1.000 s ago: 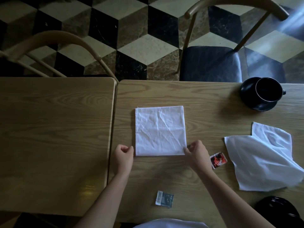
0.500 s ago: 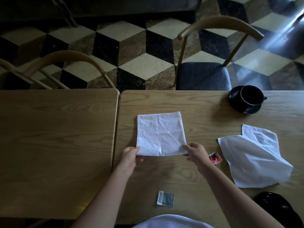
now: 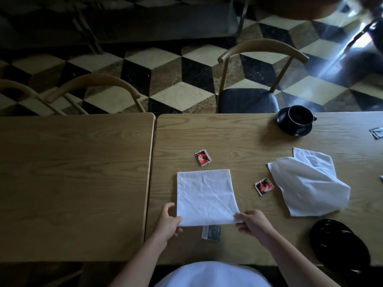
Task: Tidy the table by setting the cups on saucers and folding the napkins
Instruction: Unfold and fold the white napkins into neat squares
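Note:
A folded white napkin [image 3: 205, 195] lies flat on the right-hand wooden table [image 3: 238, 137]. My left hand [image 3: 169, 221] pinches its near left corner and my right hand [image 3: 251, 223] pinches its near right corner, lifting the near edge slightly. A second white napkin [image 3: 308, 183] lies crumpled to the right. A black cup [image 3: 299, 118] stands on a black saucer [image 3: 294, 131] at the far right. Another black saucer [image 3: 339, 247] sits empty at the near right edge.
Two red packets [image 3: 203, 157] [image 3: 263, 186] and a dark packet [image 3: 211, 232] lie near the napkin; another packet [image 3: 376, 132] is at the far right. A second table [image 3: 72, 183] adjoins on the left. Chairs [image 3: 248, 98] stand behind, on a checkered floor.
Both hands took hold of the folded napkin's near corners and drew it toward me. A red packet that lay under it now shows beyond its far edge.

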`<state>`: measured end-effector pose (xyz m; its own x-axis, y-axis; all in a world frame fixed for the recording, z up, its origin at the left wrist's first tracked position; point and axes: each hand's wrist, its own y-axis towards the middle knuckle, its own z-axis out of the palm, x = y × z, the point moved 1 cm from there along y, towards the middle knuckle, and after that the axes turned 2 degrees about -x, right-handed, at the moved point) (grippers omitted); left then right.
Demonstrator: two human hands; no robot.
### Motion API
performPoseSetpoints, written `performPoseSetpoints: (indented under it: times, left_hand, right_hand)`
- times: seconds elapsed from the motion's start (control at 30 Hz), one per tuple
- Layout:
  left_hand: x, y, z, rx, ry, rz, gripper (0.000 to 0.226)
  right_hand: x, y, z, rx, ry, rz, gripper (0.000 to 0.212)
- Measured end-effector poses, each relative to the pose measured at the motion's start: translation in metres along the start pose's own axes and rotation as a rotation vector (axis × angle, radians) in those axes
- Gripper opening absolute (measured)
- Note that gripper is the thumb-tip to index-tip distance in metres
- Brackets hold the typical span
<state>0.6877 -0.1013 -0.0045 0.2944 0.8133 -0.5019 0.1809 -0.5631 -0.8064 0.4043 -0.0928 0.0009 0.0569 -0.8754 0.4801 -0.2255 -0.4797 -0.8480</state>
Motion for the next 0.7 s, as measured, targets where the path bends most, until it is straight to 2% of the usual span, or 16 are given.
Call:
performPoseSetpoints:
  times: [0.1, 0.2, 0.33, 0.53, 0.6, 0.7]
  left_hand:
    - [0.009, -0.007, 0.002, 0.01, 0.004, -0.024, 0.05]
    - [0.006, -0.005, -0.001, -0.015, -0.013, 0.014, 0.036]
    - [-0.007, 0.009, -0.007, 0.035, -0.154, 0.016, 0.014]
    - [-0.046, 0.032, -0.015, 0.106, -0.388, -0.034, 0.022]
    - [-0.06, 0.039, -0.018, 0.129, -0.415, -0.042, 0.023]
    - [-0.077, 0.053, -0.018, 0.125, -0.374, -0.034, 0.012]
  right_hand:
    - [-0.01, -0.006, 0.001, -0.004, 0.017, 0.002, 0.012]
    - [-0.002, -0.009, -0.001, -0.026, 0.005, -0.061, 0.016]
    - [0.018, -0.004, -0.004, -0.004, 0.076, -0.095, 0.003]
    - [0.062, 0.015, -0.005, 0.088, 0.229, -0.066, 0.014]
    - [0.076, 0.022, -0.004, 0.117, 0.235, -0.067, 0.018]
    - [0.094, 0.037, 0.0, 0.116, 0.214, -0.048, 0.016]
